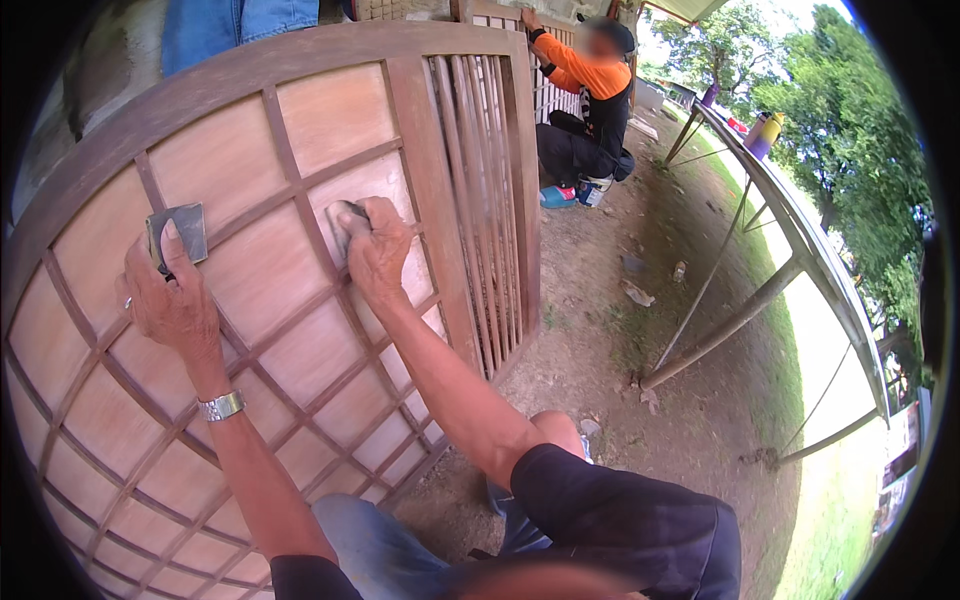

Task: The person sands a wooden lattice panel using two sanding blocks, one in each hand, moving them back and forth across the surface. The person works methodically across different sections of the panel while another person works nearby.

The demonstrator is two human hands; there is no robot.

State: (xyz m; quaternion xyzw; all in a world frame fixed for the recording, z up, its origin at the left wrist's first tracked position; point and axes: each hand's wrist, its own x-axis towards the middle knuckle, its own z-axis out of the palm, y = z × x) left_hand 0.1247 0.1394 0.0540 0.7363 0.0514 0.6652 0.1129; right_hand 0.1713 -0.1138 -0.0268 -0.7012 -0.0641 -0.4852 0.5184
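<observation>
Before me stands a wooden lattice panel with brown crossbars and pale pinkish-tan squares. My left hand, with a metal-banded watch at the wrist, grips a dark grey piece of sandpaper between thumb and fingers, over a crossbar on the left. Further right, my right hand presses a folded, whitish-and-dark abrasive piece onto a paler square. The fingers hide part of this piece, so its exact kind is unclear. Beside that square runs the panel's wide brown upright.
Vertical slats form the panel's right side. Beyond, a person in an orange and black shirt sits on a bucket, hands at another slatted panel. A long table carries bottles. Litter lies on bare soil; blue cloth hangs behind.
</observation>
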